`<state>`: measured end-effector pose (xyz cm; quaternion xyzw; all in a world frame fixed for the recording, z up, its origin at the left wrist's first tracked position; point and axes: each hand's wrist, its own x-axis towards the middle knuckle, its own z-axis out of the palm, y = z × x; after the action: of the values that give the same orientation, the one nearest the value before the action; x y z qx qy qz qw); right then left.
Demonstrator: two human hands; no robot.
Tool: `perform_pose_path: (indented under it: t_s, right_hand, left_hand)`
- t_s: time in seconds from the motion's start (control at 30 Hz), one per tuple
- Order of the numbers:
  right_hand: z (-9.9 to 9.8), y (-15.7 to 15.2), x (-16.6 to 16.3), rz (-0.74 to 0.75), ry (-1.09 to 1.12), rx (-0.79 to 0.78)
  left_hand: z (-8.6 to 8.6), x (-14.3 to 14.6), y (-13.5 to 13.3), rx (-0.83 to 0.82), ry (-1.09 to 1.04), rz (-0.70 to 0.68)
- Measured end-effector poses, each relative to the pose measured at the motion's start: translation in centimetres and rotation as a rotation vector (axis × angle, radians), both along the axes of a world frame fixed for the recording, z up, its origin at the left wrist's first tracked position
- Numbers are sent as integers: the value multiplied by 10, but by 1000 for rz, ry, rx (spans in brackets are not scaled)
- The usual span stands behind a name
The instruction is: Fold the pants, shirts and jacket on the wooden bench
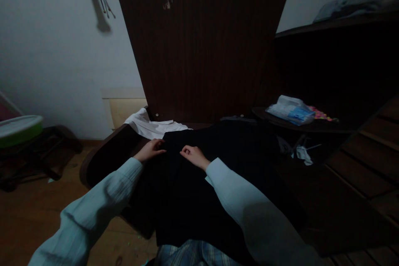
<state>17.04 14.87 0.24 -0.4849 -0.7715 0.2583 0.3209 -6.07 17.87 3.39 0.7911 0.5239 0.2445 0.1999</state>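
A large piece of black cloth [224,153] lies spread in front of me over a dark wooden seat or bench, reaching down to my lap. At its upper left edge is my left hand [151,150], with thumb and fingers apart and the fingertips by the cloth. My right hand [195,157] is over the cloth, a short way to the right, its fingers curled towards the thumb. Whether it pinches a fold is too dark to tell. A white cloth [156,128] lies just beyond my left hand, along the back of the seat.
A tall dark wooden panel [202,50] rises behind the cloth. The seat's curved armrest [93,162] is at left. A blue and white plastic packet [291,110] sits on a shelf at right. A green-rimmed tub [23,131] stands on a low stool at far left.
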Motion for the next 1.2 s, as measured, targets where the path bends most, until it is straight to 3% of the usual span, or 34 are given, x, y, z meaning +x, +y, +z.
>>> perform_pose_path:
  t_s: [0.17, 0.6, 0.8, 1.0, 1.2]
  right_hand:
    - [4, -6, 1, 105, -95, 16]
    - [0, -5, 3, 274, -107, 30]
    - [2, -11, 1, 319, -99, 176]
    - [1, -9, 0, 274, -81, 171]
    - [-5, -6, -1, 342, -98, 257]
  left_hand:
    - [-18, 8, 4, 76, 51, 34]
    - [-29, -5, 10, -73, -582, 269]
    - [-29, -7, 8, -134, -586, 235]
    - [-25, -10, 7, -252, -613, 137]
    - [-30, -15, 11, -149, -678, 303]
